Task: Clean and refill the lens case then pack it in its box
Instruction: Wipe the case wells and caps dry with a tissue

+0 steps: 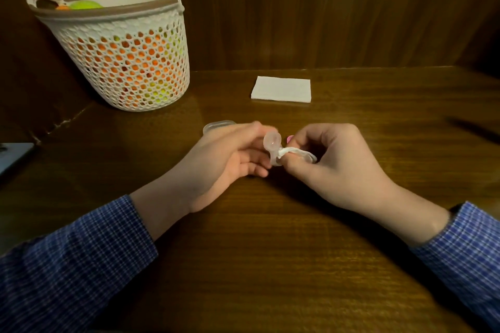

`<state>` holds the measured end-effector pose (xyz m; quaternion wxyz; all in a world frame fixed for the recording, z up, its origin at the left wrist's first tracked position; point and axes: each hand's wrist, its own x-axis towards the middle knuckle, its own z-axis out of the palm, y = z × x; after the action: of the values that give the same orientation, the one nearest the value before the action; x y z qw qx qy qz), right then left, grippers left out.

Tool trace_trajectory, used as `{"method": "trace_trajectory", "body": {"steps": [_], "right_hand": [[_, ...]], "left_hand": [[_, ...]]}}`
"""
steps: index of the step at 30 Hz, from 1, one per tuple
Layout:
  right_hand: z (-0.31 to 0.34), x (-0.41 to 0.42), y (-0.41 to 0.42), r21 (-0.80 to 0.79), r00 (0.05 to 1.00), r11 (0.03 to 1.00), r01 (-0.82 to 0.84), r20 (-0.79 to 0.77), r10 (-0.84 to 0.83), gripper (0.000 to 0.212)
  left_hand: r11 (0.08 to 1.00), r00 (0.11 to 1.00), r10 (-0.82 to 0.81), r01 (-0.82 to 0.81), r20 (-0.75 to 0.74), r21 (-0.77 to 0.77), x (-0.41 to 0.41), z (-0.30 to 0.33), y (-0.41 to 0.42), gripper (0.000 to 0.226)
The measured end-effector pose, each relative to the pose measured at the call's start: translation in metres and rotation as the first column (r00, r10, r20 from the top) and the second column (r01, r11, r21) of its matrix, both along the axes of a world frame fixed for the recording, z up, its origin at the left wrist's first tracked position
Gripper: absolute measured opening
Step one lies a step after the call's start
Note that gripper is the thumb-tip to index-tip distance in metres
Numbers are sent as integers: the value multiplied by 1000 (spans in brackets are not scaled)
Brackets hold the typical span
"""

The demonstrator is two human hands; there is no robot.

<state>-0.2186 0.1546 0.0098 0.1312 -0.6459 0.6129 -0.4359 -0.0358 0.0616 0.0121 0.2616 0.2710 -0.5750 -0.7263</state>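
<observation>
My left hand [232, 154] holds a small clear plastic lens case [272, 143] between thumb and fingers, just above the wooden table. One round well of the case faces up. My right hand [332, 159] pinches a twisted white tissue [296, 153] and presses its tip against the case's lower well. A clear plastic box [217, 126] lies on the table just behind my left hand, partly hidden by it. A folded white napkin [281, 89] lies farther back.
A white perforated basket [124, 54] filled with orange and yellow-green items stands at the back left. A dark flat object [13, 157] sits at the left edge. A dark thin object [473, 128] lies at the right. Wood panels close off the back.
</observation>
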Motion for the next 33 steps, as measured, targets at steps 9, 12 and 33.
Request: {"method": "trace_trajectory", "body": {"steps": [9,12,33], "right_hand": [[2,2,3,-97,951,979,-179,-270,147,8],[1,2,3,-103,940,975,-194,-303,155,9],[5,16,-6,285,671,951,-120,730,-134,24]], "left_hand": [[967,947,-217,175,236,186,8,13,-7,39],[946,945,-254,198,207,257,12,12,-10,33],[985,998,-29,20,-54,-174,9,-6,-1,37]]}}
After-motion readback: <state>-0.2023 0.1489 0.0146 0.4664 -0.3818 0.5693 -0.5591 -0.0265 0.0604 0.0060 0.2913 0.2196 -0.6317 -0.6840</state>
